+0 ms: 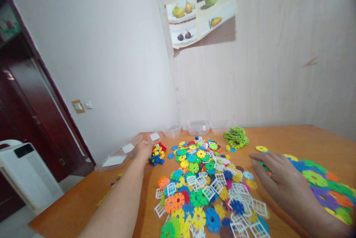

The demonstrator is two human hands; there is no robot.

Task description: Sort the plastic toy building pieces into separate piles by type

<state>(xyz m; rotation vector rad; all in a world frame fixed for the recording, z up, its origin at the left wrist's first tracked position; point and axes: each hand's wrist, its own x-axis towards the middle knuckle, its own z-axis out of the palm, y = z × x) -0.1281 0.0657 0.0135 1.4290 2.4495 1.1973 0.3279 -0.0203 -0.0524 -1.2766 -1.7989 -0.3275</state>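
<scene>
My left hand (141,151) reaches to the far left of the table, right beside a small pile of red, yellow and blue plastic pieces (157,155). Its fingers are mostly hidden behind the back of the hand, so whether it grips anything does not show. My right hand (274,169) is palm down at the right, fingers stretched out to the left, over some coloured discs. Between the hands spreads a heap of notched flower-shaped discs (198,217) mixed with white lattice window pieces (240,193). Overlapping larger discs (314,178) lie beyond my right hand.
Clear plastic containers (198,127) stand along the wall at the back. Transparent lids (114,161) with white labels lie at the left edge. A green cluster of linked pieces (236,137) sits at the back right. A white appliance (27,175) stands left of the table (289,134).
</scene>
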